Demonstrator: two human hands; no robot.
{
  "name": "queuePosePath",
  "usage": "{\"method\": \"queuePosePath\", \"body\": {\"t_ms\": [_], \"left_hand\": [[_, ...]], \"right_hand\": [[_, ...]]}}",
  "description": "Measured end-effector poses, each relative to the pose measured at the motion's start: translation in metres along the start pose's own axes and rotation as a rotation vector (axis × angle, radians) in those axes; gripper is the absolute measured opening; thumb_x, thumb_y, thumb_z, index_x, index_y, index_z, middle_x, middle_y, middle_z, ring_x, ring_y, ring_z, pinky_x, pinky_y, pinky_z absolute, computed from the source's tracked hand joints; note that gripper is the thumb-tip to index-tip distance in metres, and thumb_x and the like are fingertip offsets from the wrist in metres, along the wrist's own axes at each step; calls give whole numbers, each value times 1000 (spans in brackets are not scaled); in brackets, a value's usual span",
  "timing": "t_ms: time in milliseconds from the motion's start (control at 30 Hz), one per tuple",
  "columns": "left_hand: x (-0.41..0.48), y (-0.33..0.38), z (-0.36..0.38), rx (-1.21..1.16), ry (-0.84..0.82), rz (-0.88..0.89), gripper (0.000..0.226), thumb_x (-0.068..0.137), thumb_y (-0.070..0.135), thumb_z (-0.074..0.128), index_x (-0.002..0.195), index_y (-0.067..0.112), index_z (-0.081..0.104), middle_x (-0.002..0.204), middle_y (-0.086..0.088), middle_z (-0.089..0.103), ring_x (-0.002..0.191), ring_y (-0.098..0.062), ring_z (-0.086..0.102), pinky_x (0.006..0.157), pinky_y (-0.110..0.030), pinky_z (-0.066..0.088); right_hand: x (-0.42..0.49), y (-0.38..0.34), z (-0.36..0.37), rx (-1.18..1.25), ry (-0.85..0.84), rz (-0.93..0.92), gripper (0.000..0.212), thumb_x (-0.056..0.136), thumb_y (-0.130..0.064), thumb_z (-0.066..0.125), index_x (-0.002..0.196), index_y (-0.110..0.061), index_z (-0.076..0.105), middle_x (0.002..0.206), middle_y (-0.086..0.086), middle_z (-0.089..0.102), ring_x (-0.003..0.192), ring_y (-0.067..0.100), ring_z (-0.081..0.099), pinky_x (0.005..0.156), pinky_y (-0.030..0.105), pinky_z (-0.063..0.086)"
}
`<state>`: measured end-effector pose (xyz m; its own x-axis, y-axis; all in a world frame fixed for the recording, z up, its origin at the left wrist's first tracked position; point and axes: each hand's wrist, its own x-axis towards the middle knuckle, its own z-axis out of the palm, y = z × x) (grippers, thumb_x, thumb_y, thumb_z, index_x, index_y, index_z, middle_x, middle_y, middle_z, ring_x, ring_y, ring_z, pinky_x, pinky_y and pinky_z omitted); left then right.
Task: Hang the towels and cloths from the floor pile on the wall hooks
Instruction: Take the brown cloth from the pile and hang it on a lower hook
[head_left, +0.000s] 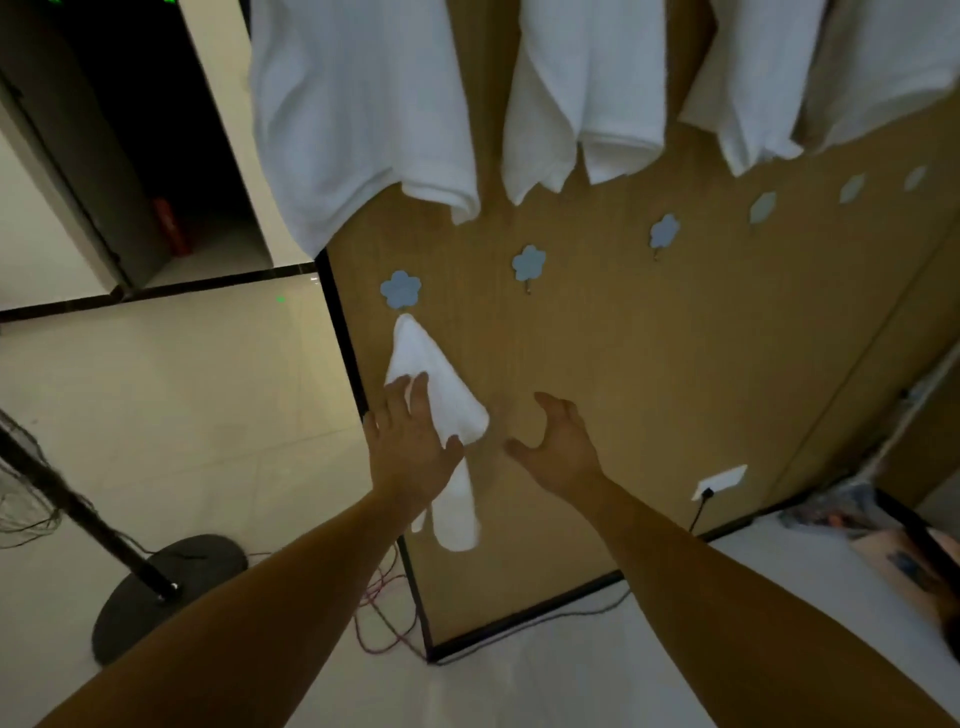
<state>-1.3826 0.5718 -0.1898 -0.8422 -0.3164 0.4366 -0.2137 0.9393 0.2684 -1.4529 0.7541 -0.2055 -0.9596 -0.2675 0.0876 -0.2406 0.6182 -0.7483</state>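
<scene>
A small white cloth (415, 353) hung from the leftmost flower hook (400, 289), near the left edge of the wood panel (649, 364); the left hand (410, 441) lay on its lower part, fingers spread and flat, pinching nothing; the right hand (563, 447) hovered just beside, apart from the cloth, fingers loosely spread; large white towels (358, 104) hung along the panel's top edge; a socket (719, 480) sat near its lower right corner.

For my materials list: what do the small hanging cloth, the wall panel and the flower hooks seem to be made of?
Small hanging cloth: soft white fabric, likely terry; it drapes limply.
Wall panel: matte wood or wood-look laminate, faint vertical grain.
Flower hooks: flat pale-blue plates, perhaps plastic; thin dark prongs, possibly metal, too small to tell.
</scene>
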Motion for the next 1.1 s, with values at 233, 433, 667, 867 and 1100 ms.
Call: {"method": "queuePosePath", "body": {"t_ms": [233,433,667,867,1100], "left_hand": [[-43,98,13,85,-233,152,78,80,50,57,145,20,25,152,-6,22,138,-27,20,110,-47,21],[-136,256,28,22,-496,433,74,86,48,52,148,18,24,155,-7,19,138,-27,20,112,-46,17],[-279,434,31,-33,-706,844,71,84,52,50,143,19,32,149,-10,28,134,-30,28,107,-45,27],[-403,545,37,-30,-862,1180,72,87,49,52,147,19,27,151,-8,27,135,-30,29,107,-45,27],[-517,630,80,3,-1085,1395,67,86,48,54,143,18,34,145,-9,34,131,-30,33,104,-43,32]], "right_hand": [[-99,68,-103,-192,52,71,78,86,-48,64,150,-25,26,152,4,28,136,23,31,110,37,35],[-245,159,-210,-288,171,327,74,86,-47,63,149,-25,30,152,6,31,137,27,31,111,40,33],[-448,254,-311,-273,349,727,71,85,-48,65,146,-28,34,151,6,32,132,29,38,106,43,40],[-599,311,-347,-219,487,1058,60,88,-43,63,141,-24,43,146,11,37,130,31,41,105,42,40],[-717,371,-349,-114,522,1374,55,87,-40,62,137,-22,49,143,11,42,127,30,44,103,40,41]]}}
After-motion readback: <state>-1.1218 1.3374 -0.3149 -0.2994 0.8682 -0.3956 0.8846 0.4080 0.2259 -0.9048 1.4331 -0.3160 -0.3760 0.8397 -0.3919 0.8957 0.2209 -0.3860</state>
